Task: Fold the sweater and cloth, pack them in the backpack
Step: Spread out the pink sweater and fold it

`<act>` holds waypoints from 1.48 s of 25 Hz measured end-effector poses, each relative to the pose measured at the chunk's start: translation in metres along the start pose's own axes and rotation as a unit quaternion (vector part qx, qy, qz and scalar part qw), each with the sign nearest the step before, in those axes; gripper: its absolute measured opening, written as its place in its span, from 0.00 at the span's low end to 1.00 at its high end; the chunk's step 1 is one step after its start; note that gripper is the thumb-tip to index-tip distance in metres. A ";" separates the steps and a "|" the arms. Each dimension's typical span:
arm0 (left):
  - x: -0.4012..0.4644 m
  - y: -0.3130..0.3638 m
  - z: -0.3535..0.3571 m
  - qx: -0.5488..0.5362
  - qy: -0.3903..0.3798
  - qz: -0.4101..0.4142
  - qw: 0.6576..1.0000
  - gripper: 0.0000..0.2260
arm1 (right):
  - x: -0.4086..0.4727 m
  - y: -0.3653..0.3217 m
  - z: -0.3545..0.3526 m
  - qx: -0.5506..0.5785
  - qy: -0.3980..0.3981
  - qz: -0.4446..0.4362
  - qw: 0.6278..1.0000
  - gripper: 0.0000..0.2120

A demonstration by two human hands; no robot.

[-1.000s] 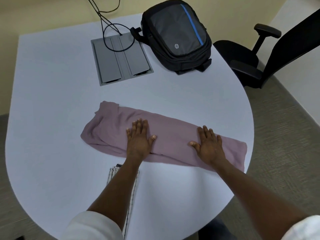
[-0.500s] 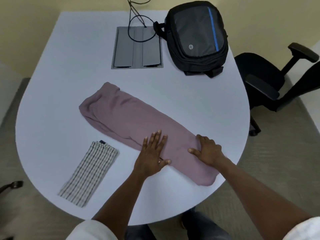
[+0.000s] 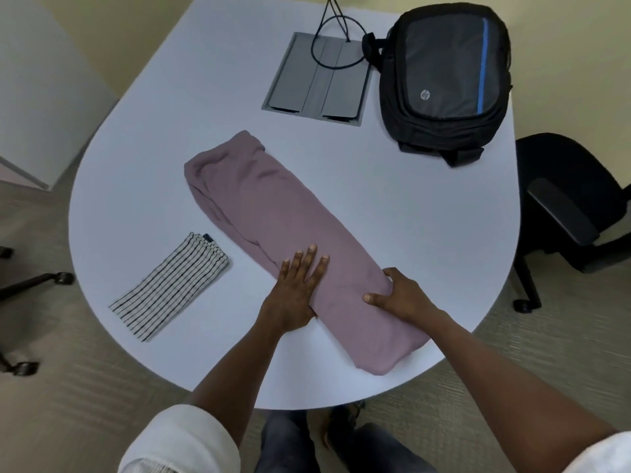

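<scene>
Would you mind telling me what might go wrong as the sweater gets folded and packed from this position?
1. The near end of the sweater lies close to the table edge; it may slip off when lifted.
2. The right hand curls over one side only, while the left hand lies flat, so the long fold could loosen.
3. The backpack looks closed and sits far off; packing may need a free hand.

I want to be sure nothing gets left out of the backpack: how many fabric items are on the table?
2. The mauve sweater lies folded long across the middle, both hands on its near end; the striped cloth lies folded to its left. Nothing else fabric shows outside the closed backpack.
</scene>
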State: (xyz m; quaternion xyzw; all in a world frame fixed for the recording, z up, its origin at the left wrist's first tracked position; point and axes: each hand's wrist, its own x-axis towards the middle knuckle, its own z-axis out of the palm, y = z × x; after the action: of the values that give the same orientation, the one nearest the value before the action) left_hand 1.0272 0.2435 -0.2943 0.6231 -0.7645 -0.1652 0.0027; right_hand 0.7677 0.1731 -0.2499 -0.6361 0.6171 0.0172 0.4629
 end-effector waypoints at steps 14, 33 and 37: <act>0.003 -0.003 -0.026 -0.248 0.102 -0.068 0.961 0.20 | -0.010 -0.005 -0.038 0.287 -0.179 0.053 0.940 0.20; -0.009 -0.009 -0.094 -0.504 0.120 -0.133 0.845 0.10 | 0.062 -0.058 -0.026 -0.096 0.028 -0.334 0.937 0.25; -0.006 -0.020 -0.116 -0.550 0.085 -0.325 0.765 0.12 | 0.067 -0.116 -0.025 0.026 0.022 -0.205 0.978 0.12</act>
State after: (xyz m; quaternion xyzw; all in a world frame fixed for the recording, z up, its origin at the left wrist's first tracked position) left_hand 1.0719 0.2173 -0.1888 0.7375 -0.2912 -0.4944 0.3562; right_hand 0.8634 0.0843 -0.2097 -0.7371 0.4842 -0.1081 0.4590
